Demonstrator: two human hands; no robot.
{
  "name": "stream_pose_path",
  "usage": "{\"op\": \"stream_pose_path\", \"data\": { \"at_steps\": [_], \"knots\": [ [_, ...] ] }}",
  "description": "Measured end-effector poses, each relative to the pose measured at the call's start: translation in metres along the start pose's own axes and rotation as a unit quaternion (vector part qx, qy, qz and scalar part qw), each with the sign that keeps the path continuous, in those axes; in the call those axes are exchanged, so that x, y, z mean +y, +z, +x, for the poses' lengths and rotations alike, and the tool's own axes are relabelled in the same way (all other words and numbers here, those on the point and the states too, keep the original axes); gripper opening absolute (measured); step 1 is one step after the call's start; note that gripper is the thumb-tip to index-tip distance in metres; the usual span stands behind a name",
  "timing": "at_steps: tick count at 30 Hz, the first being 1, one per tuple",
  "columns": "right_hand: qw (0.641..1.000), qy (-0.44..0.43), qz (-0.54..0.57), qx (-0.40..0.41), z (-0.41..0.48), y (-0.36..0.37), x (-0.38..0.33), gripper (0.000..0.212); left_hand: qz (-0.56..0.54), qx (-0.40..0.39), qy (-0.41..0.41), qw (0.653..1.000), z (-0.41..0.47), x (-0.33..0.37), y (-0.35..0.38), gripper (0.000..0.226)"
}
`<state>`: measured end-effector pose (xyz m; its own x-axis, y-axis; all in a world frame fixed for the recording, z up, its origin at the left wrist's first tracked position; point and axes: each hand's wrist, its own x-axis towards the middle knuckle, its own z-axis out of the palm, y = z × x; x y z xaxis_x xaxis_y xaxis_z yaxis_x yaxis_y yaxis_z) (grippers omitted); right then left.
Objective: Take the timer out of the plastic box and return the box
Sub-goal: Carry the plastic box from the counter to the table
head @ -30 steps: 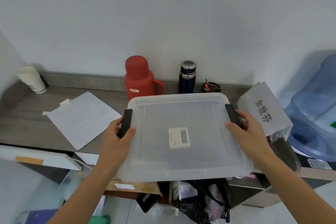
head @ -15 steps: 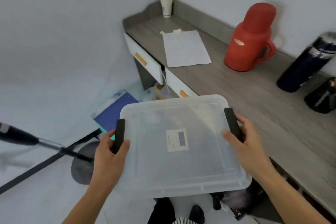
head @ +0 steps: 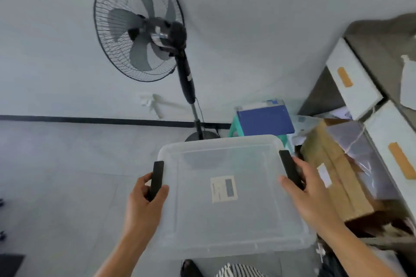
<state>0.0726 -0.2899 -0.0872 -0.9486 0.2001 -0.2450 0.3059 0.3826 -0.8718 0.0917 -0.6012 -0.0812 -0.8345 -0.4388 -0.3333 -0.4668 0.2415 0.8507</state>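
I hold a clear plastic box [head: 229, 227] with its lid on, in the air over the floor in front of me. My left hand [head: 144, 202] grips the black latch on its left side. My right hand [head: 308, 193] grips the black latch on its right side. Through the lid I see the white timer [head: 224, 189] with a dark display, lying inside near the middle of the box.
A black standing fan [head: 144, 27] rises at the wall ahead, its base just beyond the box. A blue folder on a teal stool [head: 263, 119] and a cardboard box [head: 333, 177] sit to the right, under the grey desk with white drawers [head: 353, 83].
I have turned left, away from the desk, carrying the box with both hands. The desk with the red flask has left the middle of the view; the fan and floor have come in.
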Motion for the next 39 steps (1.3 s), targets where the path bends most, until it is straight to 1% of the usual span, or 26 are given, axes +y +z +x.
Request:
{"op": "stream_pose_path", "data": {
  "at_steps": [5,9,15,18,21,25,27,33,36,39],
  "knots": [
    [0.996,-0.035,-0.024,-0.075,0.014,0.129,-0.051,0.052,-0.015,0.079,-0.028,0.996,0.042,-0.035,-0.108,0.035],
    [0.987,-0.069,-0.057,-0.135,0.028,0.209,-0.096,0.058,-0.041,0.134,-0.051,0.989,0.071,-0.054,-0.175,0.035],
    [0.970,-0.092,-0.087,-0.207,0.078,0.309,-0.155,0.059,-0.081,0.189,-0.086,0.975,0.135,-0.073,-0.235,0.037],
    [0.962,-0.104,-0.085,-0.239,0.110,0.370,-0.187,0.060,-0.095,0.222,-0.098,0.966,0.179,-0.082,-0.262,0.038],
    [0.947,-0.116,-0.080,-0.287,0.146,0.436,-0.224,0.059,-0.097,0.257,-0.115,0.955,0.225,-0.083,-0.294,0.037],
    [0.926,-0.125,-0.078,-0.347,0.178,0.517,-0.288,0.053,-0.118,0.322,-0.118,0.932,0.272,-0.074,-0.346,0.039],
    [0.911,-0.140,-0.086,-0.379,0.193,0.560,-0.316,0.053,-0.130,0.351,-0.121,0.919,0.292,-0.072,-0.371,0.038],
    [0.868,-0.204,-0.119,-0.436,0.205,0.696,-0.387,0.048,-0.183,0.443,-0.144,0.866,0.338,-0.094,-0.445,0.037],
    [0.852,-0.225,-0.126,-0.456,0.203,0.772,-0.410,0.046,-0.200,0.468,-0.155,0.847,0.371,-0.117,-0.490,0.035],
    [0.852,-0.227,-0.121,-0.456,0.197,0.845,-0.435,0.044,-0.213,0.472,-0.157,0.841,0.413,-0.137,-0.549,0.038]
  ]
}}
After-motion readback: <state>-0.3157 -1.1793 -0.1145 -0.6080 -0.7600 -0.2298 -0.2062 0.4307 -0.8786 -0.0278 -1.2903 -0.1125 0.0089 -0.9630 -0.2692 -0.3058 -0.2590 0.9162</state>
